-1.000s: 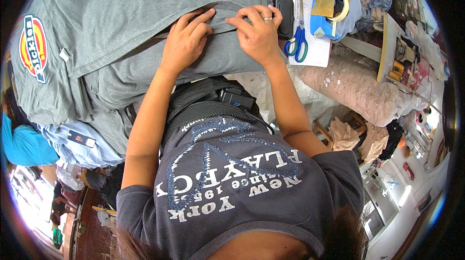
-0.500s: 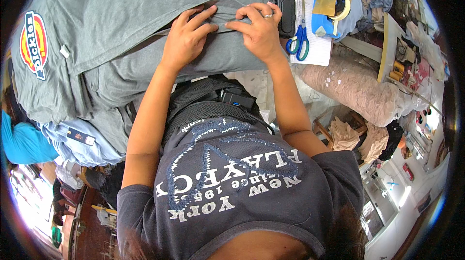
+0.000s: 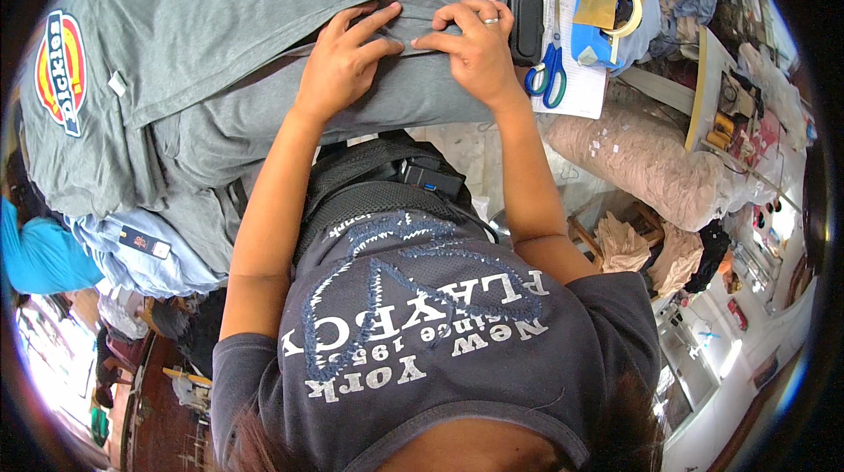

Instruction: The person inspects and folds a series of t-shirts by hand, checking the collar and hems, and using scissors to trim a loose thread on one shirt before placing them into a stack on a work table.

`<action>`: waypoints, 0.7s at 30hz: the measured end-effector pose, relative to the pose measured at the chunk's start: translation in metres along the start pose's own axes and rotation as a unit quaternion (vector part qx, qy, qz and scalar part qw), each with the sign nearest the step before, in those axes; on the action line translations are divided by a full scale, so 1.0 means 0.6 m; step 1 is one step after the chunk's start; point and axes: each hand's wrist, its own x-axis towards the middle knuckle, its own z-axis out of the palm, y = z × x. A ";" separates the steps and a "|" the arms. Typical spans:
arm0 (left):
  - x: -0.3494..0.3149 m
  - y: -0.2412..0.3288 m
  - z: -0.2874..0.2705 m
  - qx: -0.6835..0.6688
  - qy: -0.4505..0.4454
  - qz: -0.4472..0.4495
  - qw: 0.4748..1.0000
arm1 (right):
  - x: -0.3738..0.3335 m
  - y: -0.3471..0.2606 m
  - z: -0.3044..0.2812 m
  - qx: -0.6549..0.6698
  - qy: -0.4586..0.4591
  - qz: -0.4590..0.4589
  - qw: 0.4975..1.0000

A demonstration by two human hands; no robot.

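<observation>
A grey T-shirt (image 3: 237, 24) with a colourful printed patch lies spread out in front of me, its lower edge lifted into a gap over more grey fabric. My left hand (image 3: 350, 59) is closed in a pinch on the shirt near that edge, index and middle fingers reaching along the cloth. Facing it, my right hand (image 3: 479, 48), a ring on one finger, pinches the same cloth between thumb and bent fingers. A short stretch of shirt runs between the two sets of fingertips. A small white tag (image 3: 117, 83) rests on the shirt near the patch.
Right of my right hand lie a black case (image 3: 526, 28), blue-handled scissors (image 3: 547, 76) on a paper sheet (image 3: 580, 90), and a blue tape dispenser (image 3: 596, 46). Beyond is a large pinkish bundle (image 3: 642, 156). Light blue garments (image 3: 145, 252) hang at left, near a person in blue (image 3: 48, 257).
Both hands keep their pinch on the shirt, fingers shifting only slightly; my left and right fingertips sit a little closer together. The view has tilted slightly.
</observation>
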 end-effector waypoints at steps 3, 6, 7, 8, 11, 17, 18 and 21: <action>0.000 0.002 -0.005 -0.008 -0.010 -0.007 1.000 | -0.001 0.006 -0.003 0.032 -0.007 0.009 0.999; 0.001 0.001 -0.003 -0.009 -0.007 -0.002 1.000 | -0.002 0.007 -0.003 0.053 0.004 0.016 0.998; 0.001 0.000 -0.003 -0.010 -0.007 -0.003 1.000 | -0.002 0.007 -0.002 0.057 0.009 0.017 0.998; 0.000 0.000 -0.002 -0.011 -0.008 -0.004 1.000 | -0.002 0.007 -0.002 0.057 0.010 0.018 0.998; -0.001 -0.001 -0.003 -0.012 -0.007 -0.004 1.000 | -0.001 0.005 -0.002 0.056 0.010 0.020 0.998; 0.008 0.009 -0.008 -0.038 -0.026 -0.020 0.999 | 0.001 0.006 -0.002 0.044 0.006 0.025 0.999; 0.009 0.012 -0.010 -0.035 -0.038 -0.020 0.998 | 0.001 0.007 -0.002 0.041 0.009 0.024 0.999; 0.003 0.012 -0.008 -0.021 -0.053 -0.032 0.998 | 0.002 0.006 0.000 0.036 0.010 0.022 0.999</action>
